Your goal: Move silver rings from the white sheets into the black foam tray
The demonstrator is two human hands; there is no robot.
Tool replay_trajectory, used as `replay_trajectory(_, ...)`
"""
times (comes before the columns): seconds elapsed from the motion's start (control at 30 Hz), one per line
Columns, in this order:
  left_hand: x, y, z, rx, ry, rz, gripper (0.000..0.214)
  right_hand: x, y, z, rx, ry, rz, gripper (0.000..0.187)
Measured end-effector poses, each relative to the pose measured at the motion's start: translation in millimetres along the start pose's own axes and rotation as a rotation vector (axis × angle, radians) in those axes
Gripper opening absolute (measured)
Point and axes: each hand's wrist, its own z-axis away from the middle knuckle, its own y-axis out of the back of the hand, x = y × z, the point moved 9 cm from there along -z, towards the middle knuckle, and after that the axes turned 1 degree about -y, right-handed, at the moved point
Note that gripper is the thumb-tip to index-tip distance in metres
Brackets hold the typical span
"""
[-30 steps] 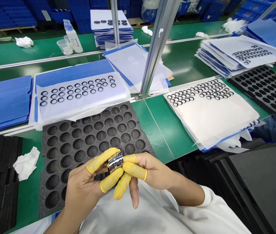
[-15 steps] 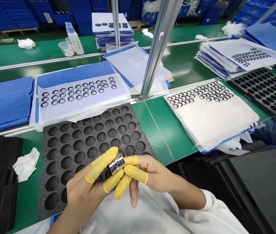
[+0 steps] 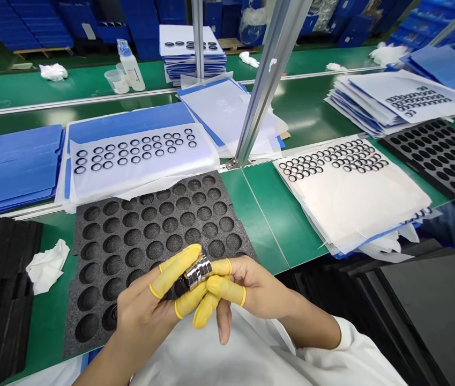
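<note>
A short stack of shiny metal rings [image 3: 198,272] is pinched between my left hand [image 3: 142,305] and my right hand [image 3: 251,289]. Both hands wear yellow finger cots on several fingers. They hover over a black foam tray [image 3: 150,230] with rows of round pockets, and the lower left fingers hide part of it. Beyond the tray, dark rings lie in rows on a white sheet [image 3: 134,155] over blue board. More rings sit on a second white sheet [image 3: 343,182] to the right.
A second black foam tray [image 3: 436,155] lies at the right, and a stack of black foam trays [image 3: 0,279] at the left beside a white cloth [image 3: 48,266]. A metal upright [image 3: 271,69] rises from the green bench. Stacked sheets and a plastic bottle [image 3: 131,67] stand farther back.
The whole scene has shifted slightly lower in view. Both hands keep hold of the ring stack, which now tilts a little more.
</note>
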Motion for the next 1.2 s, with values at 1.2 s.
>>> replay_trajectory(1.2,-36,-9.6,13,-0.046,0.434,0.38,0.056,10,0,-2,-0.014,-0.073,-0.073,0.053)
